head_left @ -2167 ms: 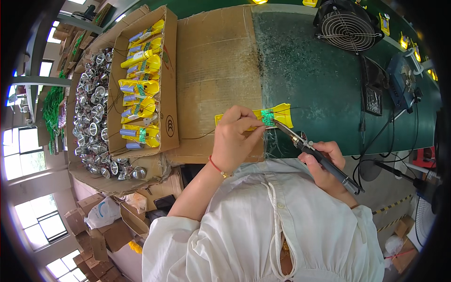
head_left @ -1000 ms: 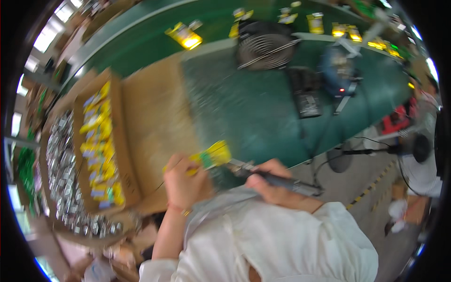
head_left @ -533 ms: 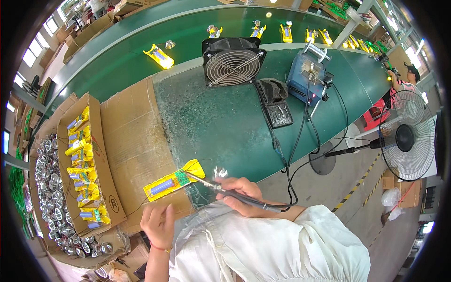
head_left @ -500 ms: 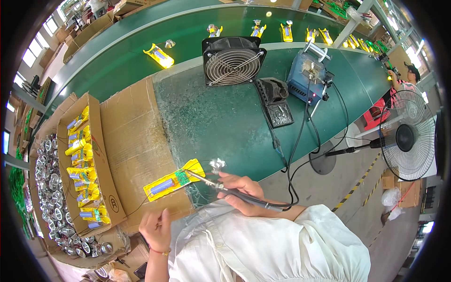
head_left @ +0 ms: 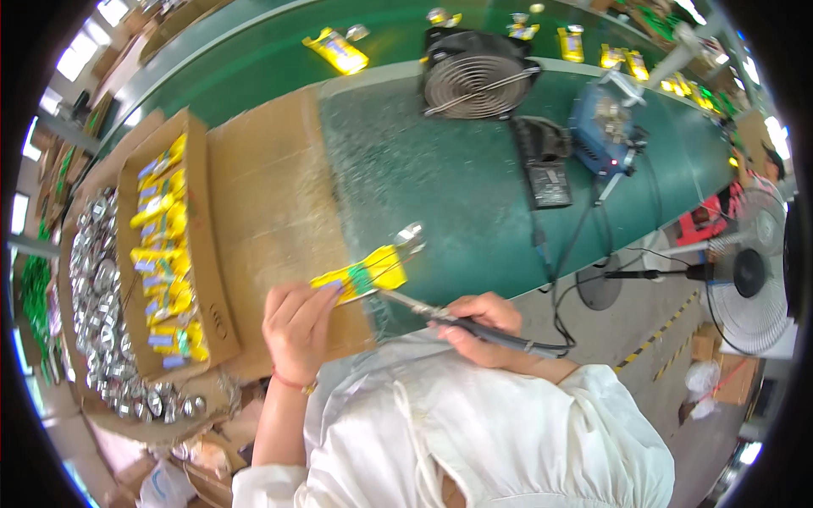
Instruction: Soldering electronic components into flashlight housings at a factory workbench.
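Observation:
My left hand (head_left: 296, 326) has its fingers closed on the left end of a yellow flashlight shell (head_left: 388, 267), covering much of that end. A green circuit board (head_left: 360, 278) lies in the shell, and a silver reflector (head_left: 411, 237) hangs by thin wires off its far right end. In my right hand (head_left: 484, 328) is a soldering iron (head_left: 483, 332), its fingers wrapped round the black handle. The iron's metal tip points left, close to the board's near edge; blur hides whether they touch.
To the left, a cardboard box (head_left: 222, 317) holds several yellow shells beside a heap of silver reflectors (head_left: 106, 296). Beyond stand a black fan (head_left: 478, 85), an iron stand (head_left: 549, 182) and a blue soldering machine (head_left: 600, 127). More shells lie on the green conveyor (head_left: 254, 76).
My left hand has moved right and up from beside the shell and taken hold of its end. The whole view has shifted; the iron still points at the board.

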Tool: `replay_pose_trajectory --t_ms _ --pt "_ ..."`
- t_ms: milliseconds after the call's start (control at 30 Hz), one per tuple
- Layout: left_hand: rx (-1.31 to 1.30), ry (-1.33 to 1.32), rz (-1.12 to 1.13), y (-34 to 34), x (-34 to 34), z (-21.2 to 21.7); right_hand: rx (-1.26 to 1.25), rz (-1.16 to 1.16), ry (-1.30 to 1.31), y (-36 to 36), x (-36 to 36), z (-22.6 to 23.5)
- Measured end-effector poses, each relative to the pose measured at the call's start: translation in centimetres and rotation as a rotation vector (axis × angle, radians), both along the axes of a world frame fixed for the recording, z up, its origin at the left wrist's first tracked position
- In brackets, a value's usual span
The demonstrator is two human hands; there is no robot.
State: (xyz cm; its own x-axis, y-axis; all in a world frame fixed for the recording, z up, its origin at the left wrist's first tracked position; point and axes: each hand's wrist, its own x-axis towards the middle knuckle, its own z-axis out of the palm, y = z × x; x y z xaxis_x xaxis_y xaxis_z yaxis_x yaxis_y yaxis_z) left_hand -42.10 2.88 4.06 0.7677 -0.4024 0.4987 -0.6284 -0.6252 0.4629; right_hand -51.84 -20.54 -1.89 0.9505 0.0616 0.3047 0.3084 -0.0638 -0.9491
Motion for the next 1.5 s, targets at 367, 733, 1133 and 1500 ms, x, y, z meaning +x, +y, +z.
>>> replay_pose_trajectory --t_ms 367,733,1133,1500 --pt "-0.05 0.097 -0.016 -0.7 1.0 -1.9 0.069 -0.044 0.242 -0.8 1.5 3.1" --pt "-0.01 0.152 0.001 -0.7 0.8 -2.2 0.13 -0.099 0.247 0.0 2.2 3.4" --pt "-0.043 0.157 -0.002 -0.6 0.7 -2.5 0.179 -0.115 0.288 0.7 2.9 3.6" --pt "-0.017 0.162 -0.015 -0.5 0.6 -2.1 0.218 -0.131 0.331 1.0 3.6 3.6"
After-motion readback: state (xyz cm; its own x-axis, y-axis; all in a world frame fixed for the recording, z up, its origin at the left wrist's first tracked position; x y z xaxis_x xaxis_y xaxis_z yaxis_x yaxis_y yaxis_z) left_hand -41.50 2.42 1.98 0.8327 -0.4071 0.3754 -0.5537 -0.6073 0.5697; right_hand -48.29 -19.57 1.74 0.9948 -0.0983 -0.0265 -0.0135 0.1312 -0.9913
